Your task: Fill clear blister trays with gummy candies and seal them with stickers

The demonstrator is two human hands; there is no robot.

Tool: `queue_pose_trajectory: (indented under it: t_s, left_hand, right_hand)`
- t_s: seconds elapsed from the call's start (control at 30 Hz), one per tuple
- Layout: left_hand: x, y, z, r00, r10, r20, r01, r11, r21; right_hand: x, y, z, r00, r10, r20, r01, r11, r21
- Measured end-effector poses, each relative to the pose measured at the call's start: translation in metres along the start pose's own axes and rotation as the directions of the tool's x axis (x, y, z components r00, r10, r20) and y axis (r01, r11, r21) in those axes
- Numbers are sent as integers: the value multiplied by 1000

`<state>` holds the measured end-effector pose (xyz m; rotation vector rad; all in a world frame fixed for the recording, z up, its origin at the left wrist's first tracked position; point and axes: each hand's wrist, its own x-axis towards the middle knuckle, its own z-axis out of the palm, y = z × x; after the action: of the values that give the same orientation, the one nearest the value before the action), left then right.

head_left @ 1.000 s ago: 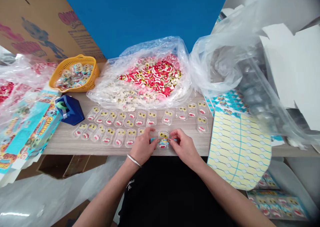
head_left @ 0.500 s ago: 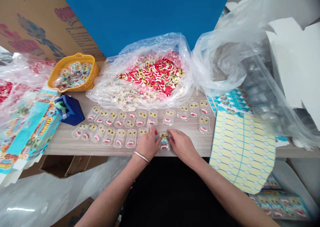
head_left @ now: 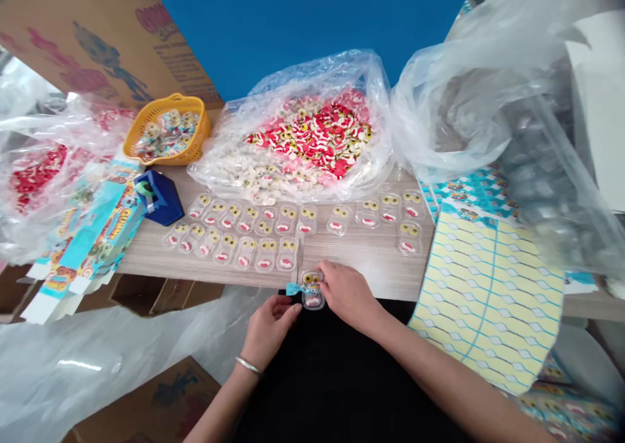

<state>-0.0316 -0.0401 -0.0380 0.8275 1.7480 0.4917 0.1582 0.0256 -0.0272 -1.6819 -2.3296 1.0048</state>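
A small clear blister pack of gummy candy (head_left: 314,296), with yellow eyes and a red-and-white mouth, sits at the table's front edge, partly over it. Across its middle lies a blue printed label strip (head_left: 294,288), its loose end sticking out to the left. My right hand (head_left: 352,296) grips the pack from the right, fingertips on its edge. Just below and left of the label end, my left hand (head_left: 271,326) is apart from the pack, its fingers loosely bent and the thumb extended. Nothing shows in it. Two rows of similar packs (head_left: 245,253) lie behind.
Behind the rows is a plastic bag of loose gummies (head_left: 312,143). At left are a blue tape dispenser (head_left: 159,199), a yellow basket (head_left: 195,146) of packs and a printed carton (head_left: 105,218). A yellow label sheet (head_left: 483,293) overhangs the front edge at right, below clear plastic (head_left: 454,104).
My left hand has let go of the pack and moved down and left. The pack has come toward me to the edge, the label end now showing. The view has shifted.
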Motion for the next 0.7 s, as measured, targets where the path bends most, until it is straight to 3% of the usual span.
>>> queue_pose_trajectory:
  t_s: [0.07, 0.13, 0.23, 0.3, 0.4, 0.5, 0.6, 0.7]
  left_hand:
    - [3, -3, 13, 991, -98, 90, 124, 927, -353]
    - [5, -1, 25, 985, -141, 100, 173, 823, -540]
    - [3, 6, 31, 990, -136, 35, 129, 783, -608]
    - [-1, 13, 27, 995, -94, -29, 57, 791, -609]
    - [-5, 31, 17, 993, -18, -116, -55, 800, -598]
    - [-6, 55, 13, 992, 58, -108, -111, 795, -596]
    - [-8, 80, 17, 992, 121, -37, -116, 760, -639]
    - [-13, 99, 25, 976, 182, 121, -53, 735, -676]
  right_hand:
    - [1, -7, 4, 1000, -16, 11, 16, 1000, 3]
    - [1, -10, 7, 1000, -22, 17, 21, 1000, 22]
    - [-1, -7, 8, 1000, 19, 20, -22, 989, 147]
    - [-3, -1, 6, 997, 72, 1, -68, 945, 319]
    - [-7, 9, 0, 992, 125, 8, -102, 767, 633]
    - [-9, 15, -14, 998, 66, 12, -47, 566, 823]
    - [-10, 17, -31, 999, 35, 0, -15, 441, 897]
    - [-12, 19, -46, 999, -4, 31, -29, 304, 952]
